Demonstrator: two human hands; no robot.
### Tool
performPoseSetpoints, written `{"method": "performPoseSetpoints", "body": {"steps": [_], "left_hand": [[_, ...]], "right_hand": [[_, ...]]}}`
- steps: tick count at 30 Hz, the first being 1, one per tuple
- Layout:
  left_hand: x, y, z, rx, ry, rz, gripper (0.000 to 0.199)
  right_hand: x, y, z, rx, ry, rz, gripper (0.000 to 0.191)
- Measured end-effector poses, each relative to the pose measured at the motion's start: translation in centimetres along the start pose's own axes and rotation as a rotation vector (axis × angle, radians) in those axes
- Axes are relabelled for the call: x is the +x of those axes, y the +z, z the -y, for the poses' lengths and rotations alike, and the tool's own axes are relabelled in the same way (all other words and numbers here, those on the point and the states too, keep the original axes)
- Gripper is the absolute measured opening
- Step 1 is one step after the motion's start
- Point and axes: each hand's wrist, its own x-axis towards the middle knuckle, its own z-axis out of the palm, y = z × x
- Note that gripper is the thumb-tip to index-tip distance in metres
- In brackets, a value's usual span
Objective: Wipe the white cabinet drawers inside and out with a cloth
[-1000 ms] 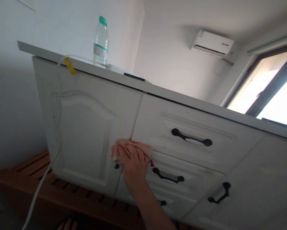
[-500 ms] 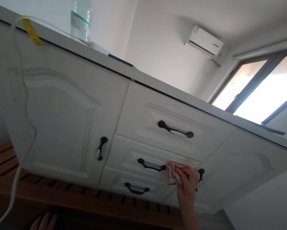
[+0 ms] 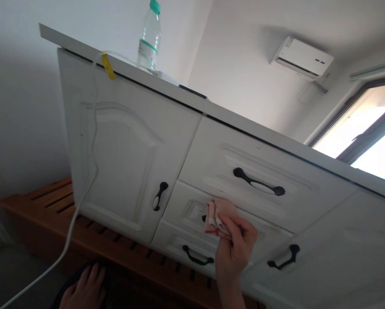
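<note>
My right hand [image 3: 236, 244] grips a folded pink cloth [image 3: 220, 216] against the middle drawer of a white cabinet [image 3: 124, 159]. The cloth covers most of that drawer's black handle, whose left end shows. Above it is the top drawer's handle [image 3: 258, 182], and below it the bottom drawer's handle [image 3: 197, 256]. Down at the bottom left, my left hand [image 3: 85, 289] rests on something dark, its fingers lying flat and holding nothing.
A plastic bottle [image 3: 149, 38] with a green cap stands on the cabinet top. A white cable [image 3: 70, 231] with a yellow tag [image 3: 108, 66] hangs down the left door. Beneath the cabinet is a slatted wooden bench [image 3: 38, 214].
My right hand and the cloth have moved left, from the right end of the middle handle onto it. The view has shifted left, and more of my left hand shows.
</note>
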Motion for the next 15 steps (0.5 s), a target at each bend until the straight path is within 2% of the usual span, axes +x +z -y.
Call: {"method": "performPoseSetpoints", "body": {"steps": [2,4,6,8,11,15], "left_hand": [[0.0,0.1,0.2,-0.033,0.005,-0.016,0.060],[0.1,0.6,0.4,-0.029,0.015,-0.036,0.059],[0.2,1.2,0.7,0.044,0.034,-0.050,0.059],[0.1,1.7,0.8,0.123,0.048,-0.064,0.059],[0.1,2.1,0.9,0.148,0.044,-0.079,0.058],[-0.1,1.9,1.0,0.111,0.042,-0.080,0.058]], "right_hand": [[2.2,3.6,1.8,0.031,-0.116,-0.012,0.045],[2.9,7.4,3.0,0.004,-0.230,0.060,0.049],[2.0,10.5,3.6,-0.061,-0.339,0.183,0.048],[0.3,12.3,3.6,-0.110,-0.403,0.317,0.046],[-2.2,12.4,2.6,-0.117,-0.457,0.516,0.039],[-3.6,10.3,0.4,-0.120,-0.605,0.793,0.019]]}}
